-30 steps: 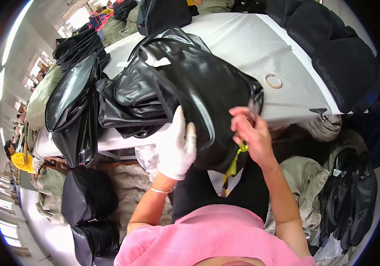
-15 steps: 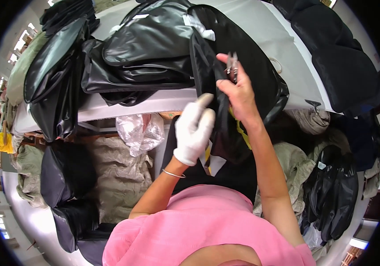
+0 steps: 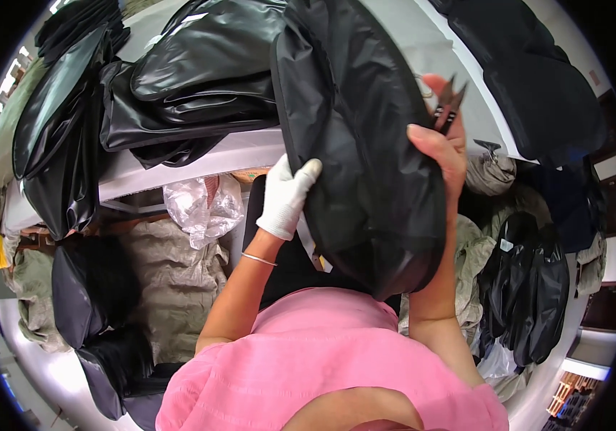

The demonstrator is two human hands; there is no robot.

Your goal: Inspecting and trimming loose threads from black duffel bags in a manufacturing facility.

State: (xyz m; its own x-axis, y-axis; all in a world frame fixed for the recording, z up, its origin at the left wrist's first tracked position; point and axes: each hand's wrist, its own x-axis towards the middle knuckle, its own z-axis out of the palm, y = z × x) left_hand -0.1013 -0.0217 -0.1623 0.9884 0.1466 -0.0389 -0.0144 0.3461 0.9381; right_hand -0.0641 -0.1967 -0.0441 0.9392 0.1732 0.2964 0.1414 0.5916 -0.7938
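Now holding the black bag (image 3: pixel 365 144) upright between both hands, from over the lap (image 3: pixel 283 273) up across the near edge of the worktop (image 3: pixel 236 152). Grasping its left edge with the white-gloved left hand (image 3: pixel 284 200), thumb on the front. Clutching metal snips (image 3: pixel 449 104) in the right hand (image 3: pixel 443 144), thumb by the bag's right edge; cannot tell whether also pinching cloth there. Watch those snips, though: pointing up, tips parted, right beside the fabric! Could nick it with one careless turn of the wrist. Could lose the left side too, given slick-looking material and a grip only near the rim. Could even snag the glossy black pieces (image 3: pixel 200 79) piled alongside by swinging too wide.
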